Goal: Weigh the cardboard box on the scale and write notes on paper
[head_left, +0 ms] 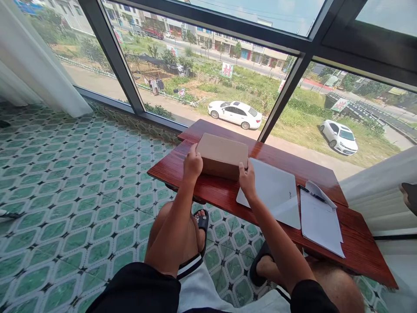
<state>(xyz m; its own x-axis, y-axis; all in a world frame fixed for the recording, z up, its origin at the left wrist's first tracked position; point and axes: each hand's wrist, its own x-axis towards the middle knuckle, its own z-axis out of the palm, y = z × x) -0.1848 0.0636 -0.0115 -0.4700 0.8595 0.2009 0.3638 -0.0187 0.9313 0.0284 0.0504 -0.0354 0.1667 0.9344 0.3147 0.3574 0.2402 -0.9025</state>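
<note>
A closed brown cardboard box (223, 150) is on the left part of the dark red wooden table (169, 167). My left hand (193, 164) grips its left end, thumb up at the top edge. At the right end, my right hand (247, 177) holds the near corner with its thumb on the front face. Fingers on the far sides of the box are hidden. Right beside the box lies a flat silver laptop (275, 191), its lid down, close under my right wrist.
Right of the laptop lie white papers (321, 221) with a curled top sheet and a dark pen (312, 194) across them. A large window (208, 61) rises behind the table. White curtains (42, 56) hang at both sides. My sandalled feet are on the green tiled floor (81, 195).
</note>
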